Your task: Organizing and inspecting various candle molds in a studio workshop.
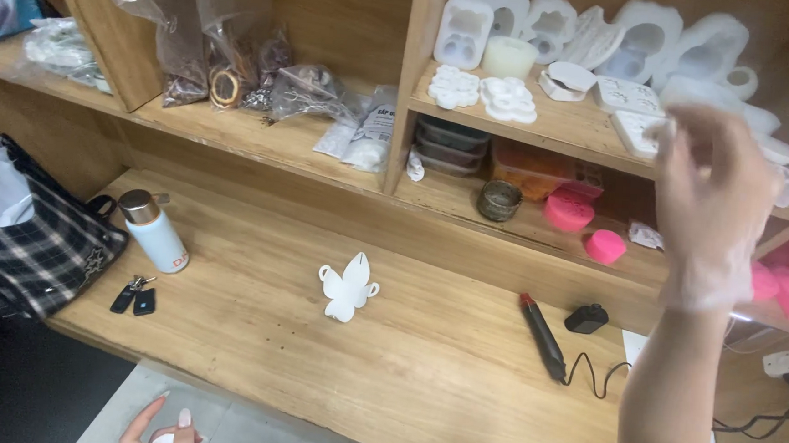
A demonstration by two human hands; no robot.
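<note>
The right hand (711, 191), wearing a thin clear glove, is reaching empty with loose fingers toward the white moulds (634, 104) on the shelf, while the left hand (163, 428) is hanging low holding something small and white and the white flower-shaped casting (348, 287) is lying untouched on the wooden counter (404, 368).

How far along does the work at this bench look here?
Done, by the look of it: a white cast figure stands finished on the wooden bench, with the corded pen tool lying unused beside it. In hand: the gloved right hand is raised at the shelf of white moulds, gripping nothing visible. The left hand sits low, off the bench. No new mould is down yet.
</note>
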